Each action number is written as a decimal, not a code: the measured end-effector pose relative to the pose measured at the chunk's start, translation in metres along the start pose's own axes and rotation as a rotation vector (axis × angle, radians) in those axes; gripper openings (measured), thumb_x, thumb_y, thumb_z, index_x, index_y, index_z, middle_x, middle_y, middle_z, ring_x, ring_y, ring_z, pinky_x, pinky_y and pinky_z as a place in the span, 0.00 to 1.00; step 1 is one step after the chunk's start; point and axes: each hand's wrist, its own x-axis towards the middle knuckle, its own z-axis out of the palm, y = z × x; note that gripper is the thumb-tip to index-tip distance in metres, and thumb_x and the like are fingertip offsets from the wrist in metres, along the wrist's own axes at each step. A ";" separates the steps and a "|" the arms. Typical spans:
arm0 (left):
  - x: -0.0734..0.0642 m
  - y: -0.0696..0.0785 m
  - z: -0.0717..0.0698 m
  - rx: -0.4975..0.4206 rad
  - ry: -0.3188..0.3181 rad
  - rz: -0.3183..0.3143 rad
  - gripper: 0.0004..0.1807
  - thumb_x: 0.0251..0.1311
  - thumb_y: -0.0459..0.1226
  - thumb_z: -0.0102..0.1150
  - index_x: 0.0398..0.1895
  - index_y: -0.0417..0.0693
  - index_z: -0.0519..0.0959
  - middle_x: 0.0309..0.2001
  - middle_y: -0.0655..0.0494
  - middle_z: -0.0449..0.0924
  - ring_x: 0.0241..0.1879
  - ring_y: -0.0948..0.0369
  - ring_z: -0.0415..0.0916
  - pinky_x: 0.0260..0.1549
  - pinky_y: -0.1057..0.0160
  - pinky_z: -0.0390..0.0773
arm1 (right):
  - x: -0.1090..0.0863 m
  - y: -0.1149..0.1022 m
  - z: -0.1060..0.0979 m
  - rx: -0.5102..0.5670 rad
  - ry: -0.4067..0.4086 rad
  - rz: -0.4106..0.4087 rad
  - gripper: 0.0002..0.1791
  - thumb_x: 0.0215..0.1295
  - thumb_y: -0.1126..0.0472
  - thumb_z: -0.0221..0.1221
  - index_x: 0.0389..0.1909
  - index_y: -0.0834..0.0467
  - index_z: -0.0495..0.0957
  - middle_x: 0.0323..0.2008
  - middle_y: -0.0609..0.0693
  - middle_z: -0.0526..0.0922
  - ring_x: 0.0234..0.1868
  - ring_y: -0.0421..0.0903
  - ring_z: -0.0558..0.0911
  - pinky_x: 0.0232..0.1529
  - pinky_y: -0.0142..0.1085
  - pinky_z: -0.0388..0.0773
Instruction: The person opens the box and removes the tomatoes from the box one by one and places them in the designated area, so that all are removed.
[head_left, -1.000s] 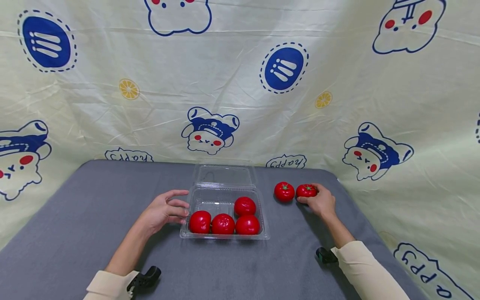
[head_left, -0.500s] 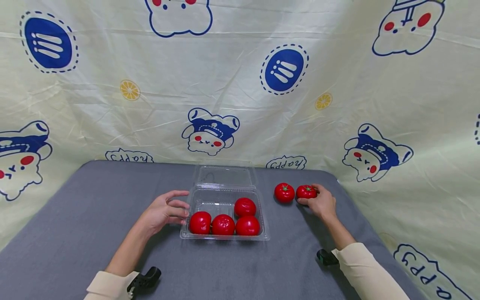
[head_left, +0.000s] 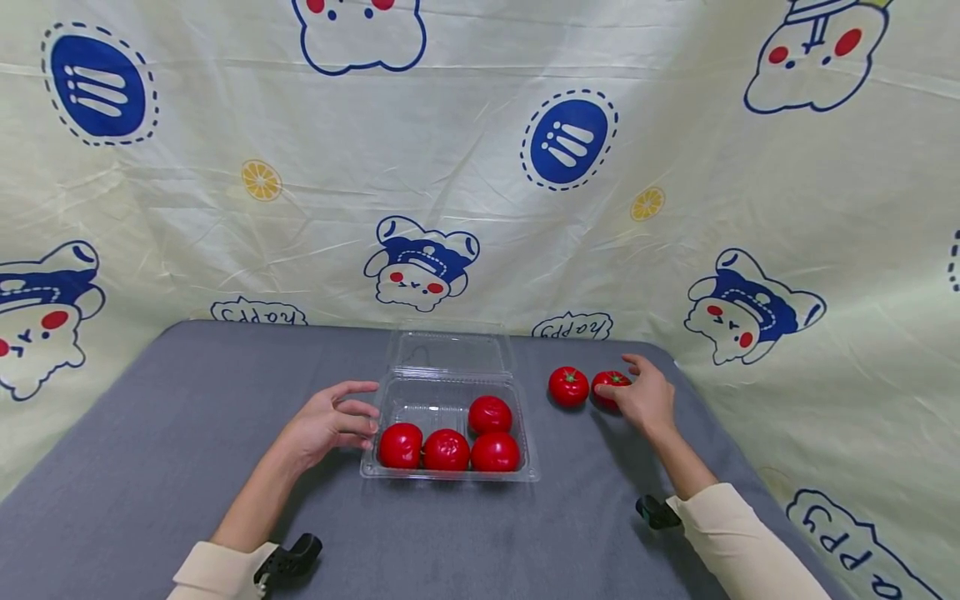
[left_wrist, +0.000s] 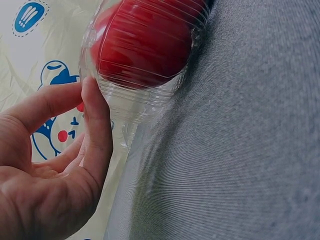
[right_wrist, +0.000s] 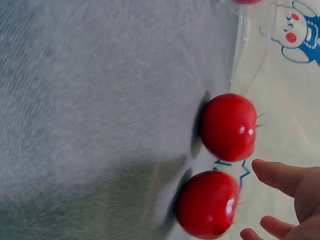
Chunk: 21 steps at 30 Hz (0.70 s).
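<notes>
The left hand (head_left: pixel 330 423) is resting relaxed fingers against a clear box (head_left: pixel 450 476) where four tomatoes (head_left: pixel 447 450) are sitting. Farther off, the right hand (head_left: pixel 648 400) is hovering with released, spread fingers beside the right tomato (right_wrist: pixel 209 205), which is sitting on the tabletop (head_left: pixel 450 533) near the left tomato (head_left: pixel 567 387).

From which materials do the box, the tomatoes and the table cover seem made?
Box: clear, glossy, probably thin plastic; its ribbed walls are see-through.
Tomatoes: smooth, glossy red; the highlights fit plastic or real skin equally.
Table cover: matt grey, likely cloth; the left wrist view shows a fine woven texture.
</notes>
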 end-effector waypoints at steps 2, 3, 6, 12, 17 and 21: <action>0.000 0.000 0.000 0.002 0.001 0.001 0.38 0.62 0.27 0.61 0.75 0.36 0.59 0.46 0.44 0.83 0.34 0.59 0.83 0.37 0.59 0.88 | -0.002 -0.005 0.000 -0.006 0.008 -0.017 0.42 0.59 0.53 0.70 0.72 0.61 0.65 0.68 0.69 0.71 0.66 0.67 0.68 0.64 0.60 0.70; 0.000 0.000 0.000 0.003 0.001 0.001 0.38 0.62 0.27 0.61 0.75 0.36 0.58 0.46 0.44 0.83 0.34 0.59 0.83 0.37 0.59 0.88 | -0.003 -0.008 0.000 -0.009 0.012 -0.025 0.42 0.59 0.53 0.70 0.73 0.61 0.65 0.67 0.69 0.71 0.66 0.67 0.68 0.64 0.60 0.70; 0.000 0.000 0.000 0.005 0.002 0.003 0.38 0.62 0.27 0.61 0.75 0.36 0.58 0.46 0.43 0.83 0.34 0.58 0.83 0.37 0.59 0.88 | -0.007 -0.017 0.000 -0.015 0.022 -0.054 0.42 0.59 0.53 0.69 0.72 0.61 0.66 0.67 0.69 0.72 0.66 0.67 0.69 0.63 0.59 0.71; 0.000 0.000 -0.001 0.006 0.002 0.004 0.38 0.62 0.27 0.61 0.75 0.36 0.59 0.46 0.43 0.83 0.34 0.59 0.83 0.37 0.59 0.88 | -0.014 -0.031 0.005 -0.011 -0.006 -0.110 0.41 0.60 0.54 0.69 0.72 0.61 0.66 0.66 0.68 0.73 0.64 0.66 0.72 0.62 0.59 0.72; 0.000 0.001 0.000 0.000 0.001 0.003 0.38 0.62 0.27 0.61 0.75 0.36 0.58 0.46 0.44 0.83 0.34 0.59 0.83 0.37 0.59 0.88 | -0.021 -0.042 0.012 0.007 -0.046 -0.158 0.40 0.60 0.55 0.69 0.71 0.61 0.67 0.65 0.68 0.74 0.64 0.66 0.72 0.61 0.59 0.73; 0.000 0.001 -0.001 -0.002 -0.003 0.004 0.38 0.62 0.27 0.61 0.75 0.36 0.58 0.45 0.44 0.83 0.34 0.59 0.83 0.37 0.60 0.88 | -0.025 -0.050 0.016 0.024 -0.089 -0.181 0.39 0.59 0.54 0.70 0.71 0.60 0.69 0.64 0.67 0.75 0.62 0.65 0.75 0.61 0.58 0.73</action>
